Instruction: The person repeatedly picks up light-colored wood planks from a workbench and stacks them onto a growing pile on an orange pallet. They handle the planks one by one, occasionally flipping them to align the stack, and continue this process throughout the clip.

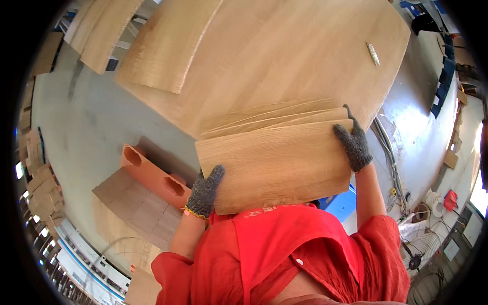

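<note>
Both my hands wear dark grey knitted gloves and grip a small stack of thin wood veneer sheets (274, 165) in front of my chest. My left hand (203, 195) holds the left edge low down, its thumb on the front sheet and its fingers hidden behind. At the upper right corner, my right hand (354, 145) presses its thumb near the edge, with one finger reaching up along the back. Several rear sheets fan out above the front one, tilted against each other. Their far edges overlap the near part of a large wood-grain panel (300, 56).
A narrower wood sheet (170, 43) lies on the panel's left side. Near the right edge rests a slim pale object (372, 54). To my left stand an orange piece with two holes (155, 175) and a brown board (137, 201). Cables (389, 152) run along the right.
</note>
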`<action>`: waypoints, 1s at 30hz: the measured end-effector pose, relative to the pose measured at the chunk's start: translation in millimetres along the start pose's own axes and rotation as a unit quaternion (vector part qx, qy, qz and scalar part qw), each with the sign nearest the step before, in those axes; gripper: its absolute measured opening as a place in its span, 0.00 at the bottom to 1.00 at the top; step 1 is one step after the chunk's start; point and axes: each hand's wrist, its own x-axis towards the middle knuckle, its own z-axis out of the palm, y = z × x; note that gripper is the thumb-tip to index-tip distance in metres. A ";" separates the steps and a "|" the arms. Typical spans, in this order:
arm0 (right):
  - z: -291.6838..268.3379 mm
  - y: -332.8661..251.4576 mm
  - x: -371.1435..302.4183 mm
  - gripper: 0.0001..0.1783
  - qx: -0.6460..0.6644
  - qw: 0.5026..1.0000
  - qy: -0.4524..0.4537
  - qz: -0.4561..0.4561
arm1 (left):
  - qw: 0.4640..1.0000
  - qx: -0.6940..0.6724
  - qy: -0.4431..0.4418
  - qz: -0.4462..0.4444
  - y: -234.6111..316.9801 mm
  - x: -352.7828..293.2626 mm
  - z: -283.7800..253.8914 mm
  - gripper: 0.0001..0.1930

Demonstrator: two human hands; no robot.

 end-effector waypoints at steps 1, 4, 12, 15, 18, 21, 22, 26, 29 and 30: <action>4.3 -5.0 8.0 0.43 -0.026 1.000 -0.012 -0.012 | 1.000 -0.006 0.002 0.015 -5.9 -0.9 -8.7 0.25; 15.3 -18.8 25.0 0.46 -0.088 0.994 -0.048 -0.043 | 0.997 -0.038 0.018 0.060 -25.6 0.2 -27.6 0.25; 11.9 -51.3 33.7 0.51 -0.048 0.980 -0.170 -0.095 | 0.987 -0.106 0.024 0.122 -47.2 -5.8 -29.7 0.24; 16.5 -60.8 30.7 0.51 0.096 0.974 -0.202 0.036 | 0.986 -0.132 0.027 0.097 -45.2 -5.6 -31.4 0.25; 20.9 -72.1 24.1 0.52 0.101 0.969 -0.220 0.038 | 0.986 -0.153 -0.025 0.070 -39.7 -4.7 -34.1 0.25; 20.4 -84.0 12.1 0.54 0.049 0.975 -0.218 -0.022 | 0.988 -0.125 -0.041 0.086 -24.9 -11.0 -32.1 0.26; 17.8 -87.1 6.4 0.54 0.057 0.976 -0.204 -0.057 | 0.989 -0.108 -0.035 0.091 -17.5 -14.7 -30.1 0.26; -5.6 -81.8 -23.4 0.58 0.077 0.972 -0.139 -0.174 | 0.938 0.147 -0.061 0.309 20.7 -33.5 -28.2 0.26; -27.5 -50.8 -38.8 0.56 0.062 0.970 -0.105 -0.211 | 0.851 0.311 -0.101 0.411 42.5 -31.0 -29.0 0.33; -33.5 -36.9 -37.4 0.55 0.035 0.971 -0.108 -0.212 | 0.819 0.370 -0.082 0.431 44.3 -30.4 -29.6 0.37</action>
